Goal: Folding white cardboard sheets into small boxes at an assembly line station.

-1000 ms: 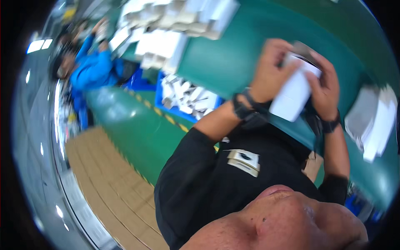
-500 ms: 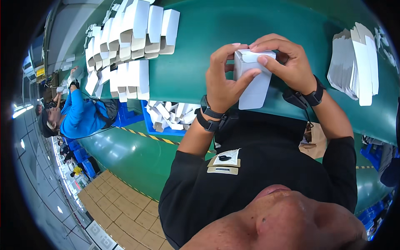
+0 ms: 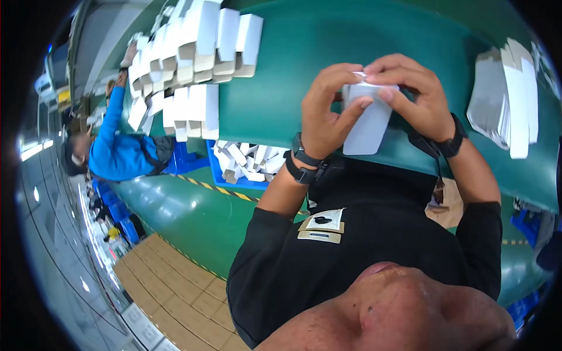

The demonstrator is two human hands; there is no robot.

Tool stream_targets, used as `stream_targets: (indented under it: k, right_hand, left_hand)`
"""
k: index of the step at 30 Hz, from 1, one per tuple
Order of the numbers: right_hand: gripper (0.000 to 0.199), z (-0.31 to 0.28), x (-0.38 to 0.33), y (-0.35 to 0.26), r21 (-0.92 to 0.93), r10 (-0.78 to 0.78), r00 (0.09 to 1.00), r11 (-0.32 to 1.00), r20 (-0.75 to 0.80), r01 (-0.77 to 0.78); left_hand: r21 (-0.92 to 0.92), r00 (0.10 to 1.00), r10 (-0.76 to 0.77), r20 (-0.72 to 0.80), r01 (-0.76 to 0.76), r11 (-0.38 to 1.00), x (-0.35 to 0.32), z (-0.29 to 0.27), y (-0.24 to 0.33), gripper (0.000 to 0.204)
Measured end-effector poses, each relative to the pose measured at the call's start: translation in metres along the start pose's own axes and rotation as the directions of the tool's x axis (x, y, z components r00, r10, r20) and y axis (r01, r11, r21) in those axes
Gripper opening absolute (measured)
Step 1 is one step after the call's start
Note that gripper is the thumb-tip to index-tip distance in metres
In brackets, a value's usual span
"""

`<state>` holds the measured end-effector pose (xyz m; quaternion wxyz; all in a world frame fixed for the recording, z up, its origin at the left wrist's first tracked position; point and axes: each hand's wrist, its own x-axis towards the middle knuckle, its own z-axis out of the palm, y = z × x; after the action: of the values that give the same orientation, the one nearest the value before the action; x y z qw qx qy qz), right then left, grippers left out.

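While two bare hands meet at one white box (image 3: 367, 126), it sits between them above the green table (image 3: 293, 105), close in front of the person's body. Both hands are clamped on this single box, their fingertips gathered around its far end. The left hand (image 3: 329, 111) grips its left side, with one thumb pressed on the face toward the person; the right hand (image 3: 413, 88) bends its fingers over the far end, its own thumb near the top edge. Whether the box touches the table I cannot tell.

Well to the left of the box lie two groups of white cartons, a larger upper one (image 3: 202, 44) and a smaller lower one (image 3: 196, 111); they overlap too much for a sure count. To the right of the box, apart from it, stands one pile of flat white cartons (image 3: 490, 96), packed too tightly to number. Left of the box and nearer the person is one blue bin (image 3: 237, 185), filled with many small white pieces (image 3: 252, 161), uncountable where they overlap.

Two dark bands show on the left wrist, and one dark band (image 3: 453, 137) on the right. Far to the left of the box, one co-worker in blue (image 3: 120, 155) stretches an arm toward the upper cartons. Beyond the bin, many brown cartons (image 3: 170, 278) cover part of the floor.
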<state>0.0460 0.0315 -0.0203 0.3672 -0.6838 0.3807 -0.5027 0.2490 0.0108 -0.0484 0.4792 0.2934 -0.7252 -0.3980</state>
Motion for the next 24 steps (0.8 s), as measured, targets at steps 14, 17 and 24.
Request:
stream_targets:
  k: [14, 17, 24]
  right_hand:
    - [0.026, 0.000, -0.001, 0.014, 0.025, 0.269, 0.926, 0.962, -0.265, -0.272]
    - [0.040, -0.008, 0.011, 0.000, -0.016, 0.296, 0.930, 0.952, -0.220, -0.307]
    - [0.044, -0.054, -0.015, -0.102, -0.824, -0.123, 0.943, 0.531, -0.309, -0.200]
  left_hand:
    - [-0.197, 0.888, -0.363, 0.282, 0.424, 0.884, 0.005, -0.009, 0.001, 0.065]
    - [-0.418, 0.802, -0.505, 0.318, 0.597, 0.685, 0.025, -0.016, -0.025, 0.058]
    - [-0.884, 0.819, -0.556, -0.140, 0.149, 0.444, 0.145, -0.087, -0.117, 0.033]
